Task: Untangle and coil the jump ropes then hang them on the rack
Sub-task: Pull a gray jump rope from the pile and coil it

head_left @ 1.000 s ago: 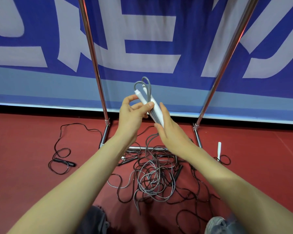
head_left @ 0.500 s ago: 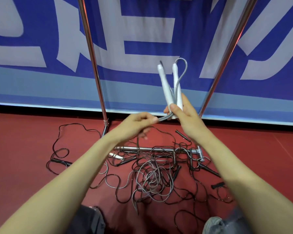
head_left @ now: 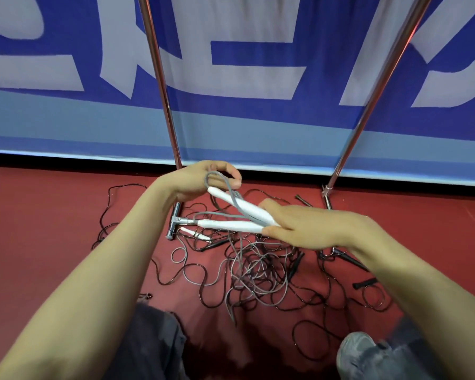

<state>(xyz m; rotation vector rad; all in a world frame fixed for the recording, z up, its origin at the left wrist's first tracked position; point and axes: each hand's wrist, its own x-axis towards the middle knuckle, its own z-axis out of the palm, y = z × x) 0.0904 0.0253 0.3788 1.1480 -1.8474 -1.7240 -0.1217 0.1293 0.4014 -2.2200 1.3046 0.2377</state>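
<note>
Our right hand (head_left: pixel 313 229) grips the butt ends of two white handles (head_left: pixel 239 205) between thumb and fingers, and they point left, splayed apart. Our left hand (head_left: pixel 198 179) curls its fingers around the loop of grey cord (head_left: pixel 217 175) rising from the upper handle. Below, the tangled jump ropes (head_left: pixel 258 272), grey and black, lie heaped on the red floor (head_left: pixel 39 242) between the rack (head_left: pixel 159 78) uprights, in front of the blue banner (head_left: pixel 258 119).

Right hand (head_left: pixel 307 229) grips two white handles (head_left: pixel 242 207); left hand (head_left: pixel 200 179) holds their grey cord (head_left: pixel 229 187) loop.
</note>
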